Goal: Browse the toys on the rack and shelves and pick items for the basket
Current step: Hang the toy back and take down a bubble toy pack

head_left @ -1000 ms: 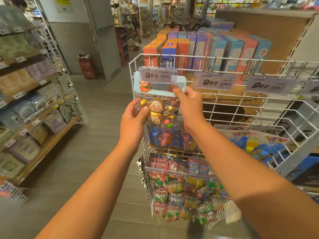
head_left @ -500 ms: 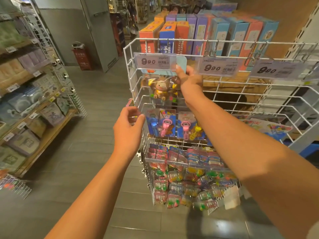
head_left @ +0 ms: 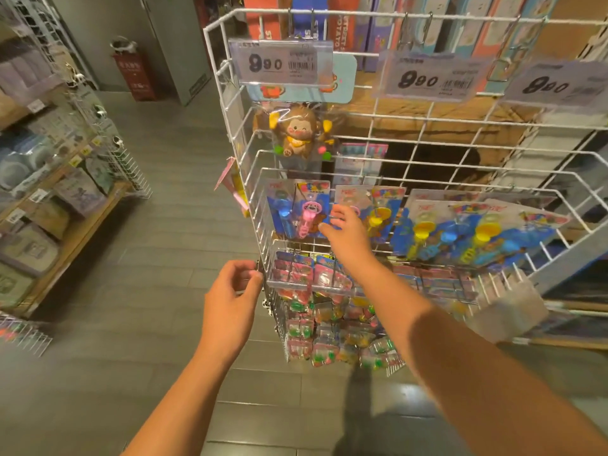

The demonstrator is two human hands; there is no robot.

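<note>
Behind white wire rack (head_left: 368, 125), boxed toys (head_left: 342, 21)

The right hand (head_left: 348, 233) reaches to carded toys (head_left: 297, 209) on the white wire rack (head_left: 230, 103); the left hand (head_left: 230, 297) hovers by its corner, under a hanging monkey toy (head_left: 297, 131).

A white wire rack (head_left: 230, 133) carries a hanging monkey toy (head_left: 297, 131), carded blue toys (head_left: 460, 232) and price tags (head_left: 279, 62).

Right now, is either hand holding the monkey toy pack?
No: the monkey toy pack hangs on the wire rack untouched, with the right hand at the blister cards below and the left hand by the rack's corner.
</note>
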